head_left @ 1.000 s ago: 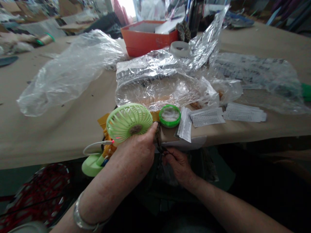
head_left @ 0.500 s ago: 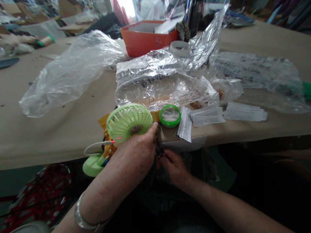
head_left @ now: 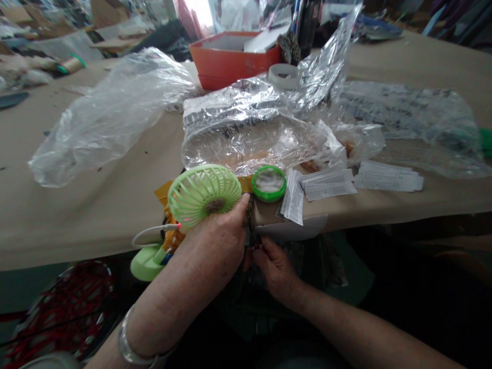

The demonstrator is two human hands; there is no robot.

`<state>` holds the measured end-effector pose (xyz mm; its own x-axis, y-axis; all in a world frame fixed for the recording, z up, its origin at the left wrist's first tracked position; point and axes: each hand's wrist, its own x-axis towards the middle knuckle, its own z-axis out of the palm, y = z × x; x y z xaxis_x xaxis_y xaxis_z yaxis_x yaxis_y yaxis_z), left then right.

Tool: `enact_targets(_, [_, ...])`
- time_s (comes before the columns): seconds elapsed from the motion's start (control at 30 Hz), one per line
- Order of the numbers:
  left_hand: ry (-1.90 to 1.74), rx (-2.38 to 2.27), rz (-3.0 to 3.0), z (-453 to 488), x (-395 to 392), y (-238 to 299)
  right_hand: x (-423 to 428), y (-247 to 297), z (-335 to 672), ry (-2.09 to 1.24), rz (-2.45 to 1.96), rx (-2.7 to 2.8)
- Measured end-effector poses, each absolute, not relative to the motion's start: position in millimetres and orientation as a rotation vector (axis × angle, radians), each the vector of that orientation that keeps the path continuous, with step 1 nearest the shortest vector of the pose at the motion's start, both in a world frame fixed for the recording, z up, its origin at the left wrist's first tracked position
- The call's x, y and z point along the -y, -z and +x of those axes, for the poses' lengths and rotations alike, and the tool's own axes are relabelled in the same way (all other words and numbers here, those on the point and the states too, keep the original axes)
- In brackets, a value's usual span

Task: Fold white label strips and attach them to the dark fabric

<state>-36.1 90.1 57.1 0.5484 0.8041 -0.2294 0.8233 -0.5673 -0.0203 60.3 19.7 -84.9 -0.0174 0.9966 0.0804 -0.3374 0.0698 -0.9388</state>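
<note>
At the table's front edge my left hand [head_left: 225, 233] is closed, with one finger pointing up along a thin dark strip [head_left: 250, 220]. Its other fingers are hidden behind the back of the hand. Lower and to the right, my right hand [head_left: 277, 269] pinches at the strip's lower end. What the strip is, and anything small in the pinch, I cannot make out. A light green fan [head_left: 205, 192] stands just beyond my left hand, a white cable [head_left: 154, 231] running to it. Right of the strip sits a round green container [head_left: 269, 183] with white stuff inside.
Printed paper slips [head_left: 328, 183] lie in piles on the right. Clear plastic bags [head_left: 246, 138] spread behind them and to the left. Farther back are an orange box [head_left: 234, 61] and a tape roll [head_left: 284, 76]. A red mesh item [head_left: 61, 312] is below the table's left edge.
My right hand has shifted very slightly at the lower end of the dark strip, its fingers a little more apart from the left hand. My left hand stays in place.
</note>
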Motion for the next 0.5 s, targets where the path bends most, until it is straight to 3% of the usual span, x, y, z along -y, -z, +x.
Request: enact_targets(0.5, [0.23,-1.457,2.626,-38.4,-89.9,-55.0,-27.6,76.0,49.8,-1.422,-0.797,0.861])
